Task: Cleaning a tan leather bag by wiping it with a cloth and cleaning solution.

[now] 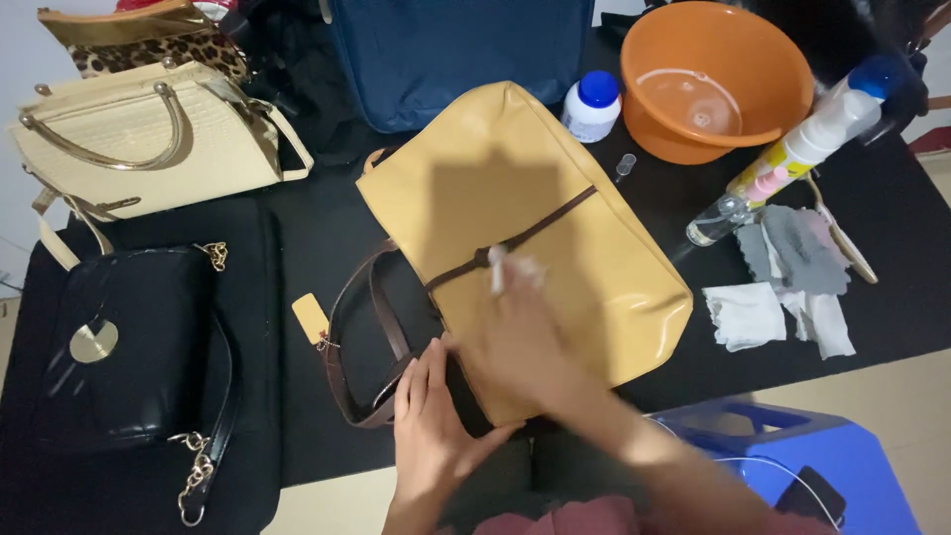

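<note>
Head view | wiping tan handbag [555,228] lying flat mid-table | right hand [520,332], blurred, pinching white wipe [515,267] near brown strap [535,230] | left hand [431,426] flat, unclenched, steadying bag's near edge | next, probably: steady pressure, fresh cloth area

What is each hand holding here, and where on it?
Right hand, blurred, pinches a small white wipe against the tan leather handbag. Left hand presses the bag's bottom corner.

A black-covered table [317,228] stands on pale floor [892,396] beside a blue stool [792,446].
</note>
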